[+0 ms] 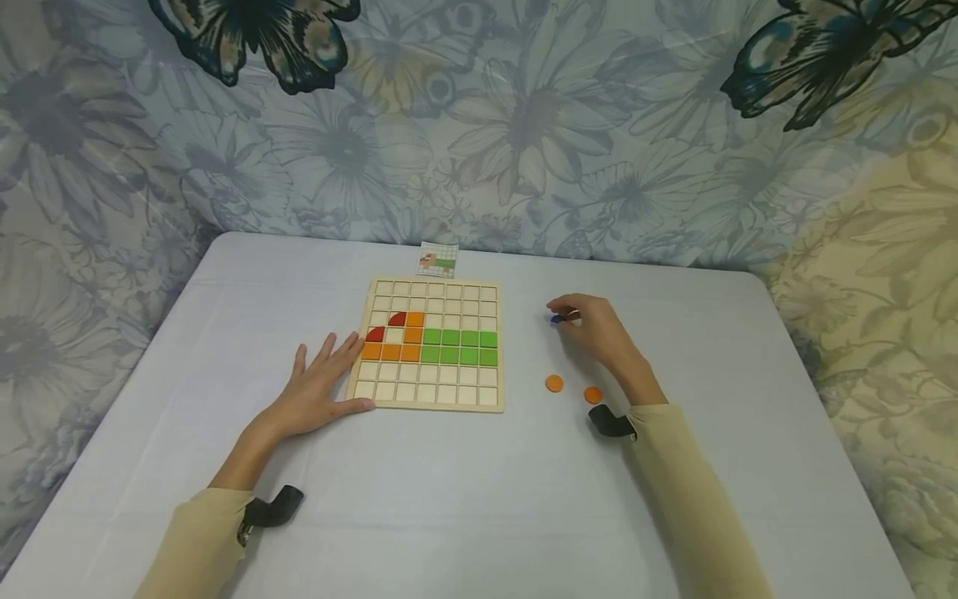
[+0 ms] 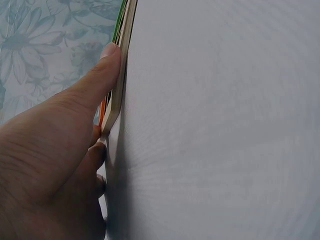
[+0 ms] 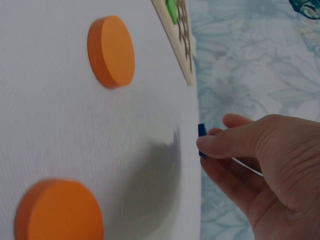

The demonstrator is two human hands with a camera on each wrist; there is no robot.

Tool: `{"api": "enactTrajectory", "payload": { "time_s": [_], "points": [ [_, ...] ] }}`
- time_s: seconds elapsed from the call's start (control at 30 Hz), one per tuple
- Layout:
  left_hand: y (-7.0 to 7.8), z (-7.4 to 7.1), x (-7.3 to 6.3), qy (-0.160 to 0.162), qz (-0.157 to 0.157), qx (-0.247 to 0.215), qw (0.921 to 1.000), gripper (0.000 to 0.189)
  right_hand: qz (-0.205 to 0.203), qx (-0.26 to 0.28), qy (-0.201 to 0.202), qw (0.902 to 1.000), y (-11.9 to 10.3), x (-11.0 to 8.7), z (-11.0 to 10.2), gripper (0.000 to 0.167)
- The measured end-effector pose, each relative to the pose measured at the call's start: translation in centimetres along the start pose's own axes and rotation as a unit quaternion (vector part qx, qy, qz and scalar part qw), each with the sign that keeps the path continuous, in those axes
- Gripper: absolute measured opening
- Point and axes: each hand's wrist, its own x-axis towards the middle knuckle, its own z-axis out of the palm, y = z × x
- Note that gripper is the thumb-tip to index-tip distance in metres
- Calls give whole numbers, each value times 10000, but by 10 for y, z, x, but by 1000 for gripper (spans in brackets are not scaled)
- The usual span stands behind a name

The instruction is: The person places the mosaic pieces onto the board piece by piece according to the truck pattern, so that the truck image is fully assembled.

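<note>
A wooden grid board (image 1: 427, 398) lies on the white table, holding orange squares (image 1: 391, 352), green squares (image 1: 460, 347) and two red quarter-round pieces (image 1: 397, 319). My left hand (image 1: 318, 389) rests at the board's left edge, fingers spread, the thumb on its front corner. In the left wrist view the thumb (image 2: 100, 75) presses along the board's rim. To the right of the board my right hand (image 1: 593, 326) pinches a small blue piece (image 3: 202, 130) between thumb and fingers, above the table. Its full shape is hidden by the fingers.
Two round orange discs (image 1: 554, 383) lie on the table, nearer than the right hand. A small picture card (image 1: 437, 259) with a coloured grid sits behind the board. Flowered cloth (image 1: 479, 125) hangs at the table's back edge.
</note>
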Motion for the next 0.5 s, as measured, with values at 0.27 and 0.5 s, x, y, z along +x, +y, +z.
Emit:
{"api": "enactTrajectory", "payload": {
  "time_s": [0.27,0.5],
  "points": [
    [0,0,-1,-12,-44,-33,10000,107,134,-31,-136,9998,-12,7,11,33],
    [-1,1,0,13,10,8,10000,107,46,19,-223,9997,-23,15,22,33]
  ]
}}
